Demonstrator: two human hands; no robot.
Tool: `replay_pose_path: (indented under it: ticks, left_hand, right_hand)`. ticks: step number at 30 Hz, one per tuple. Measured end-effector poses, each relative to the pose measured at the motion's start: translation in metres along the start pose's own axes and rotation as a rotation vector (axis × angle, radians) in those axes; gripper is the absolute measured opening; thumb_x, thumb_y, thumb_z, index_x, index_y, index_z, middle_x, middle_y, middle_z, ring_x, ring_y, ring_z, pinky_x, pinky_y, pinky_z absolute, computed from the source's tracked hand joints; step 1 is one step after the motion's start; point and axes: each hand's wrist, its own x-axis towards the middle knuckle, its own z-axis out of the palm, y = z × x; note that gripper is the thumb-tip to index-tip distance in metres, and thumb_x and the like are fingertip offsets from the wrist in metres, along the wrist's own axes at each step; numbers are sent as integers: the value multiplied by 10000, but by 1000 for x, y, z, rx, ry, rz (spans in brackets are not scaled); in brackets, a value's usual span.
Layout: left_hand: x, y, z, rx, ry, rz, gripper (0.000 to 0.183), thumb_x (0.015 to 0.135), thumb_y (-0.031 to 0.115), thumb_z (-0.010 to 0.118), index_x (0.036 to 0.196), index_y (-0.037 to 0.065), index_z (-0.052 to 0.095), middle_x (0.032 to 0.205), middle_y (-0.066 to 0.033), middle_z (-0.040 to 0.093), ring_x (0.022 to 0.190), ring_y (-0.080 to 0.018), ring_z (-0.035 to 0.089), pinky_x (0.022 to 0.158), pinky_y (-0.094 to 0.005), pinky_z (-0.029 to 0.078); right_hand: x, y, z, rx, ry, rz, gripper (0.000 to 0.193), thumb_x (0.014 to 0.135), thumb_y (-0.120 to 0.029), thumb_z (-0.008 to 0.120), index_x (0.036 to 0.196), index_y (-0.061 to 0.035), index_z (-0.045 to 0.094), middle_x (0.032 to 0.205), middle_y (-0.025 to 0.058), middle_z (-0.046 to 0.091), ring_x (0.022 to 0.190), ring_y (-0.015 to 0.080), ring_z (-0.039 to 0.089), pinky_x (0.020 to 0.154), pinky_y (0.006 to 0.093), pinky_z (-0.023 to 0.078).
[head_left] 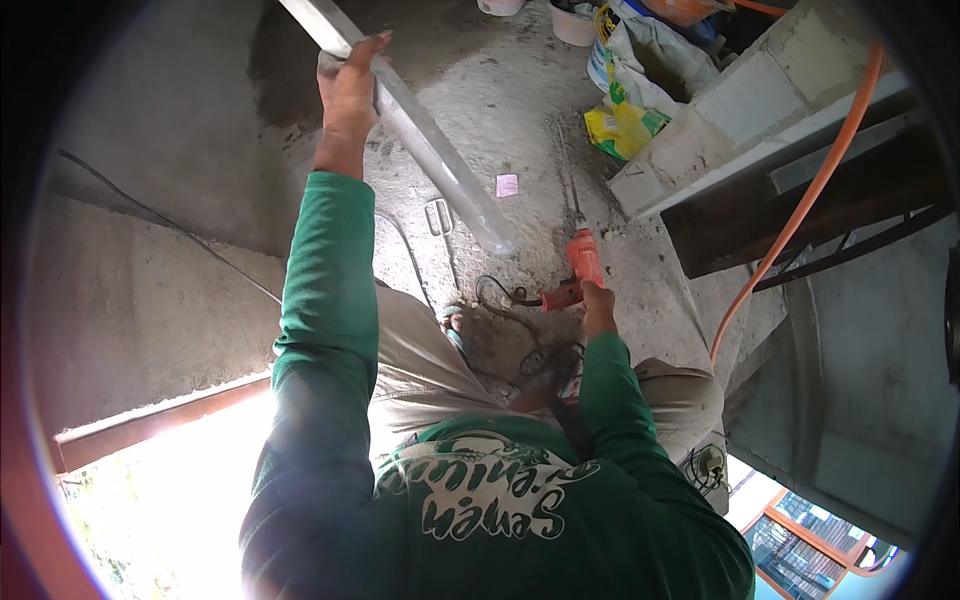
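A person's left hand (349, 90) is gripping a long metal bar (420, 135) while the right hand (598, 303) is clutching an orange power drill (580, 265) above the concrete floor (500, 90).

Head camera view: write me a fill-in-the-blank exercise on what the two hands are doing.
1. The left hand grips a long grey metal ____.
2. The right hand holds a power drill coloured ____.
3. An orange hose runs along the ____ side of the picture.
4. Both sleeves are ____.

Missing words: bar; red; right; green
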Motion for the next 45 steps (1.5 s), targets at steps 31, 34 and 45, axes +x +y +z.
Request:
replay_pose_path:
  ticks: [31,34,45]
  left_hand:
    - [-72,8,30,930,-896,645,480,1105,248,407,1557,90,422,1551,-257,435,1439,-409,413,1203,-438,329]
    - [-66,28,15,1150,-724,626,486,1103,252,413,1562,92,411,1525,-257,465,1412,-402,453,1176,-457,368]
    - [-34,24,-18,1115,-516,571,540,1064,408,500,1470,52,509,1362,-251,610,1183,-320,648,982,-404,515]
  right_hand:
    - [-287,-283,-23,306,-656,-1375,254,887,-54,769,1073,59,637,941,167,736,888,261,747,872,433,609]
    - [-322,-295,-28,334,-401,-1489,211,896,-31,743,1068,50,651,857,133,731,824,226,742,822,426,614]
    - [-336,-351,-7,-36,173,-1888,309,873,-6,728,1165,23,634,988,113,711,880,253,709,969,381,537]
